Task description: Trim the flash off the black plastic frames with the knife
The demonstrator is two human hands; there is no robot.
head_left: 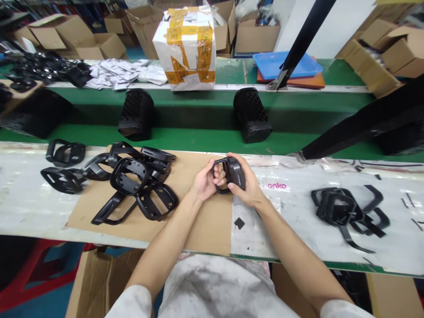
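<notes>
Between my two hands is a black plastic frame-shaped part (236, 173), held up over the right edge of the cardboard sheet. My left hand (208, 180) has its fingers curled at the open left side of this part. Wrapped round its right side is my right hand (247, 181), thumb in front and fingers over the top. On the cardboard to the left lies a loose pile of similar black frames (129, 176). A small black square piece (239, 223) rests on the table just below my right hand.
Black strips and frames (341, 210) lie on the white-covered table at right. Two black perforated cylinders (136, 114) (252, 115) stand on the green conveyor behind. Beyond are a taped white box (188, 48), a blue tray (286, 64) and white packets (115, 73). A black post (357, 121) slants in at right.
</notes>
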